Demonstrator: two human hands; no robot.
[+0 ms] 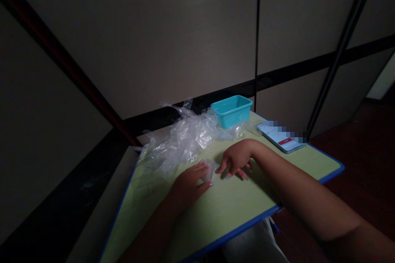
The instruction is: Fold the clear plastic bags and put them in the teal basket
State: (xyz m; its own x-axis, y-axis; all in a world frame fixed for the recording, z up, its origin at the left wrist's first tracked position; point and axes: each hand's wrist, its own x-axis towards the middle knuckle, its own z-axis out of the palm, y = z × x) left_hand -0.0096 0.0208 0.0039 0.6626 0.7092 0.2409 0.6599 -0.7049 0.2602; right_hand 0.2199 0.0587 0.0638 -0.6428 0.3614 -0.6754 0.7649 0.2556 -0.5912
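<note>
My left hand [189, 183] lies on the light green table [216, 213] with its fingers together on a small folded piece of clear plastic [211, 171]. My right hand [236, 159] sits just right of it, fingers curled down, fingertips pressing the same clear piece against the table. A heap of crumpled clear plastic bags [180, 141] lies behind my left hand. Both forearms reach in from the lower edge.
A turquoise plastic tub [232, 110] stands at the table's far edge. A phone [279, 137] with a lit screen lies at the far right of the table. The table has a blue rim [243, 228]. Grey wall panels rise behind it.
</note>
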